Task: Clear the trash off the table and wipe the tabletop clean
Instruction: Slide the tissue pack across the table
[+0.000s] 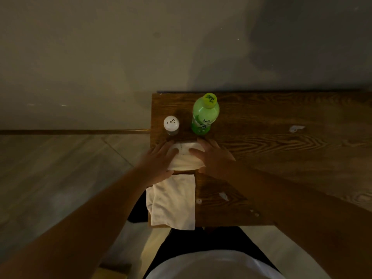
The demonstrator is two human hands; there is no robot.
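Both hands hold a white bowl-like container [185, 156] at the left end of the dark wooden table [281, 154]. My left hand [159, 160] grips its left side and my right hand [213, 158] grips its right side, thumbs resting on top. A white cloth [173, 204] lies just in front of it, hanging over the near table edge. Small white paper scraps lie on the wood: one at the right [295, 128], one near the front [223, 196], and a small round bit [198, 201].
A green bottle [204, 115] with a yellow-green cap and a white-topped shaker [171, 125] stand right behind the container. The wall runs along the table's far edge. Tiled floor lies to the left. My dark trousers and white shirt show below.
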